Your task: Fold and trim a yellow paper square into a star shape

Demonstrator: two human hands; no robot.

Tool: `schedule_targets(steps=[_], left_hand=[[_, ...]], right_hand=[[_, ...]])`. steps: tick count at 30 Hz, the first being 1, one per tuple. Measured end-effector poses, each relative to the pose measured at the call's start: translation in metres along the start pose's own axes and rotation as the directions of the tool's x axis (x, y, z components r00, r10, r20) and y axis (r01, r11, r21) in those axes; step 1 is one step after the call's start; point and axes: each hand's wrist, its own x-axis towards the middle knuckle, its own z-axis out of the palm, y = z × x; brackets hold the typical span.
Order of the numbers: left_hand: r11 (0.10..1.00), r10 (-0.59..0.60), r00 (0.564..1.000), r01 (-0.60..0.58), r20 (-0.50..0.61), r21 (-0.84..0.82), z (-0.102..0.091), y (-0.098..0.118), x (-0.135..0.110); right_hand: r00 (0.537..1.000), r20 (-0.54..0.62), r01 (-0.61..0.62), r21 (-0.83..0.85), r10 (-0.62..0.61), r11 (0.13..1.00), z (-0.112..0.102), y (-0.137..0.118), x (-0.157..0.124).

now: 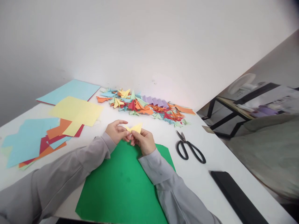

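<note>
Between my two hands is a small folded piece of yellow paper (137,127), with a pointed flap rising at its right side. My left hand (116,131) pinches its left end between thumb and fingers. My right hand (145,140) grips the right part, the thumb lying across the front. Some of the fold is hidden behind my fingers. Both hands are above the far end of a green sheet (119,183) lying on the white table (193,193).
Along the wall lies a heap of folded coloured paper pieces (140,107). Black-handled scissors (187,146) and a long black object (235,196) lie at right. Yellow (74,110) and blue paper sheets (32,133), with smaller cut pieces, spread at left. Another blue sheet (70,90) lies behind.
</note>
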Motion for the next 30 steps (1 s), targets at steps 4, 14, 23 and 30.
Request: schedule_targets(steps=[4, 14, 23, 30], left_hand=[[0.996, 0.060, 0.998, -0.061, 0.012, 0.061, 0.002, 0.001, -0.001], [0.992, 0.109, 0.993, -0.112, 0.053, 0.055, 0.000, -0.005, 0.001], [0.999, 0.042, 0.999, -0.042, -0.009, -0.018, 0.000, -0.008, 0.007], [1.000, 0.016, 0.997, -0.017, -0.082, -0.017, 0.001, -0.004, 0.011]], right_hand=[[1.000, 0.020, -0.020, -0.009, 0.020, 1.000, -0.002, -0.003, 0.000], [0.994, 0.107, -0.035, 0.077, 0.027, 0.996, -0.007, -0.002, 0.003], [0.999, 0.040, -0.017, 0.061, 0.015, 0.998, -0.002, 0.000, 0.004], [0.997, 0.049, -0.061, 0.145, 0.054, 0.988, 0.002, -0.003, 0.003]])
